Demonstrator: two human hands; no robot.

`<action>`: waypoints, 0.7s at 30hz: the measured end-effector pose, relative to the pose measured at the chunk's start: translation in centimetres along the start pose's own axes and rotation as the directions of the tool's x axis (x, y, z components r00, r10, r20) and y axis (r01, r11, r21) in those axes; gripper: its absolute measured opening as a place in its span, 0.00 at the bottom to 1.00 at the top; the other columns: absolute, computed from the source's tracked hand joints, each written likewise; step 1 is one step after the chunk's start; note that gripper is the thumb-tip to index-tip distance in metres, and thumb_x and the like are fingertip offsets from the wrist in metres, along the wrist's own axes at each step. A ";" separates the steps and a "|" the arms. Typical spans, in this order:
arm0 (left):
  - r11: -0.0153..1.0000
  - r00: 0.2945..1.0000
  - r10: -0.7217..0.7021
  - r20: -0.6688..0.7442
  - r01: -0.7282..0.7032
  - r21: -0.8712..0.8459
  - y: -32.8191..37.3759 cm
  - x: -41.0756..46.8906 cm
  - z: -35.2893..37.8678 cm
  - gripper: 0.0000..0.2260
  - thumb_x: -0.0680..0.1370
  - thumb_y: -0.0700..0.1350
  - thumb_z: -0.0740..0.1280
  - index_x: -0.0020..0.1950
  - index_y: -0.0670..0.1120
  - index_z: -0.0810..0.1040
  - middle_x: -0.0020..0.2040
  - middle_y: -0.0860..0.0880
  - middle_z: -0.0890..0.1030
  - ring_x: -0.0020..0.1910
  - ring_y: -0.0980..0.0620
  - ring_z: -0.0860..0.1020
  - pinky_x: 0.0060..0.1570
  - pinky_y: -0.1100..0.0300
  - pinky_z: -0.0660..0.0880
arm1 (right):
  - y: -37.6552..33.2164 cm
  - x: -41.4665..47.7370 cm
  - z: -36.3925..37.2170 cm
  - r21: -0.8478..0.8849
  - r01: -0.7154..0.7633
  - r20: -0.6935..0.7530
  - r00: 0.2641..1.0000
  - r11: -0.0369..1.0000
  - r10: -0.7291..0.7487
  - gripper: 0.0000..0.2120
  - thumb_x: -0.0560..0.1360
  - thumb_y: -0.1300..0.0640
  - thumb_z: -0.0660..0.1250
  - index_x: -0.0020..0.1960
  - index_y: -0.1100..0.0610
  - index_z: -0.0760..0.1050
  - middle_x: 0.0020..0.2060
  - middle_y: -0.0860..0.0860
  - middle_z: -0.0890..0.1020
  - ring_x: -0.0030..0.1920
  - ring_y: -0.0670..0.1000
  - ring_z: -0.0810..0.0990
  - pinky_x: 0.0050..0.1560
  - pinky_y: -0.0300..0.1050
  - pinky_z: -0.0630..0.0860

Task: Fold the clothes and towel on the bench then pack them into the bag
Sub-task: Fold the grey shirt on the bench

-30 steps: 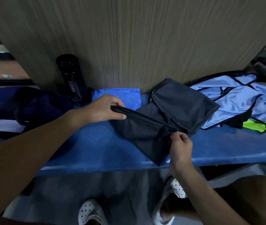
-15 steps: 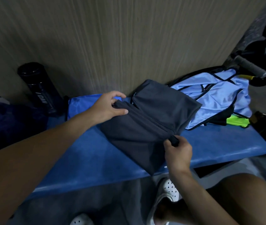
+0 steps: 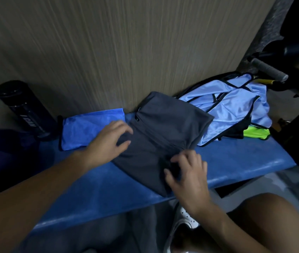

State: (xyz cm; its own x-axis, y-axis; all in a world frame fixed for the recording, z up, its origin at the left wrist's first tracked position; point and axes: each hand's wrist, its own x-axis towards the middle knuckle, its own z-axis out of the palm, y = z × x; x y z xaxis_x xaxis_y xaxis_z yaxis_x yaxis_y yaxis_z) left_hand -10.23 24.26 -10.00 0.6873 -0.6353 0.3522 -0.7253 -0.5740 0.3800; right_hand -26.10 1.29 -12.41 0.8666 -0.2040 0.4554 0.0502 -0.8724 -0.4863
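A dark grey garment [image 3: 163,136] lies partly folded across the middle of the blue bench [image 3: 236,161], one corner hanging over the front edge. My left hand [image 3: 108,145] rests on its left edge with fingers spread and relaxed. My right hand [image 3: 187,172] lies on its lower right part, fingers spread on the cloth. A bright blue towel [image 3: 90,128] lies flat behind the left hand. A light blue garment with black trim [image 3: 232,108] is heaped at the right, with a neon green item [image 3: 256,134] beside it.
A black bottle [image 3: 24,110] stands by the wood-grain wall at the left. Something dark blue, too dim to identify, [image 3: 4,157] lies at the bench's left end. Dark gym equipment with a grey grip [image 3: 269,68] crowds the right. My white shoe [image 3: 185,221] is below the bench.
Both hands have let go of the pinched grey cloth and now lie spread on it. The fold has been laid down flatter. The view has shifted left.
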 end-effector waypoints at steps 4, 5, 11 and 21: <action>0.954 0.956 0.162 0.244 -0.216 0.210 -0.9 -3.6 -1.0 0.15 0.70 0.49 0.74 0.56 0.51 0.82 0.57 0.54 0.78 0.58 0.56 0.72 0.61 0.58 0.66 | -0.1 -1.4 1.0 -0.063 0.215 0.214 0.957 0.975 -0.197 0.19 0.66 0.40 0.67 0.51 0.50 0.79 0.51 0.46 0.77 0.52 0.51 0.74 0.51 0.47 0.63; 0.944 0.951 0.159 0.266 -0.225 0.241 -1.3 -4.0 -0.9 0.18 0.68 0.46 0.76 0.57 0.51 0.82 0.58 0.53 0.79 0.59 0.56 0.71 0.61 0.60 0.64 | 0.0 -1.6 1.3 -0.092 0.229 0.241 0.949 0.969 -0.201 0.18 0.66 0.41 0.65 0.50 0.50 0.80 0.49 0.45 0.77 0.50 0.52 0.76 0.51 0.47 0.63; 0.927 0.967 0.167 0.191 -0.220 0.303 -0.8 -4.5 0.8 0.15 0.67 0.36 0.78 0.49 0.50 0.84 0.48 0.55 0.82 0.50 0.54 0.76 0.55 0.60 0.66 | 0.0 -1.5 1.2 -0.229 0.262 0.300 0.935 0.937 -0.188 0.08 0.65 0.52 0.61 0.35 0.50 0.79 0.36 0.45 0.79 0.37 0.52 0.78 0.47 0.46 0.63; 0.909 0.902 0.291 0.320 -0.365 0.202 5.7 -8.5 0.5 0.04 0.71 0.43 0.63 0.40 0.49 0.77 0.35 0.54 0.74 0.36 0.52 0.72 0.50 0.57 0.71 | 0.6 -3.3 -3.9 -0.208 0.143 0.472 0.881 0.968 -0.029 0.15 0.64 0.43 0.50 0.35 0.50 0.71 0.31 0.47 0.77 0.40 0.49 0.76 0.50 0.43 0.58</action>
State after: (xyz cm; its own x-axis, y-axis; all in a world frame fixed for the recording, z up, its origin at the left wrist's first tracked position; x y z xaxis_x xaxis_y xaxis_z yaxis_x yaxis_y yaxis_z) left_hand -20.23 26.12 -11.26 0.3960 -0.9052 0.1541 -0.9180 -0.3942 0.0436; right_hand -30.86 -0.33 -11.30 0.9965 0.0550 0.0634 0.0692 -0.9657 -0.2503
